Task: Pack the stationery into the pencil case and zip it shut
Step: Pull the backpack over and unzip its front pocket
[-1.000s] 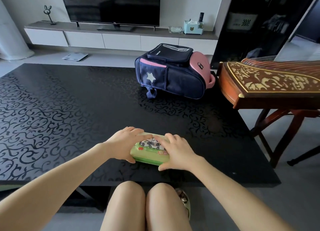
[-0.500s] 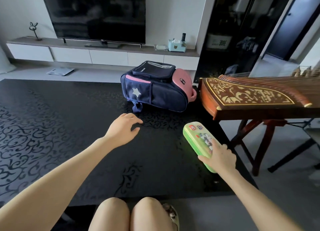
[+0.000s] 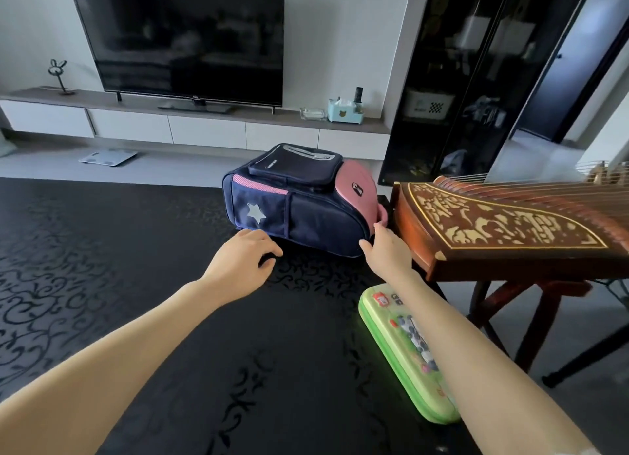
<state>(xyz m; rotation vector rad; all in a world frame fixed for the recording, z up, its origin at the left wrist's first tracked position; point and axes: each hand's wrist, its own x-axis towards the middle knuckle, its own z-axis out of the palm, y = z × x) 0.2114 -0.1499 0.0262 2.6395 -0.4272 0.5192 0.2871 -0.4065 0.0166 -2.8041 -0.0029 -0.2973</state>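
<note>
Fingers of both hands are spread and hold nothing: the left hand [image 3: 243,257] rests by the bag's [image 3: 299,202] near corner, the right hand [image 3: 386,252] touches its end. The case [image 3: 401,349] lies shut on the bench [image 3: 136,284] beneath the right forearm. It looks light, stiff-shelled and smooth, best gripped across its long sides.

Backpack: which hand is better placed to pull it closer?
Probably the right hand: its fingers already touch the backpack at its pink end. The left hand rests on the table just short of it.
</note>
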